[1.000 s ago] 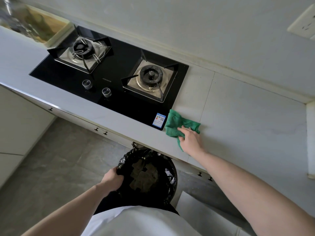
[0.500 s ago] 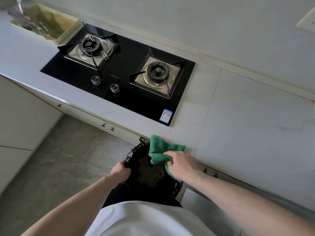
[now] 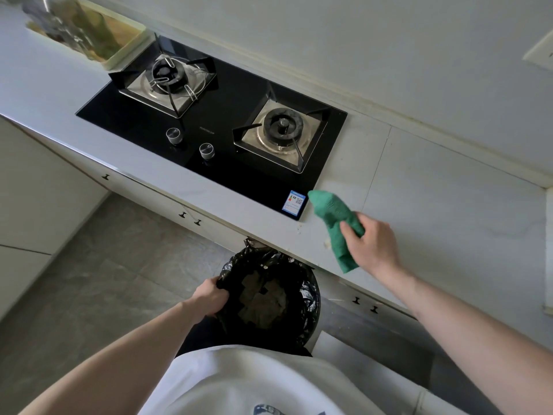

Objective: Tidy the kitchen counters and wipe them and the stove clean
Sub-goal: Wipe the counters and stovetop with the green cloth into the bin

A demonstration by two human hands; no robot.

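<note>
My right hand [image 3: 372,245] grips crumpled green cloth [image 3: 336,223] over pale counter [image 3: 449,205], right of black glass stove [image 3: 227,115]. Left hand [image 3: 209,295] holds black-bagged bin [image 3: 269,298] rim below counter edge; crumbs [image 3: 327,242] near cloth.

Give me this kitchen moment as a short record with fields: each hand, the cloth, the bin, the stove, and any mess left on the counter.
left hand: holds the rim of the bin bag
right hand: holds the green cloth in its grip
cloth position: over the counter, beside the stove's right front corner
bin: black bag, below the counter edge, some waste inside
stove: black glass, two burners, two knobs, nothing on it
mess: a few crumbs on the counter near the cloth
</note>
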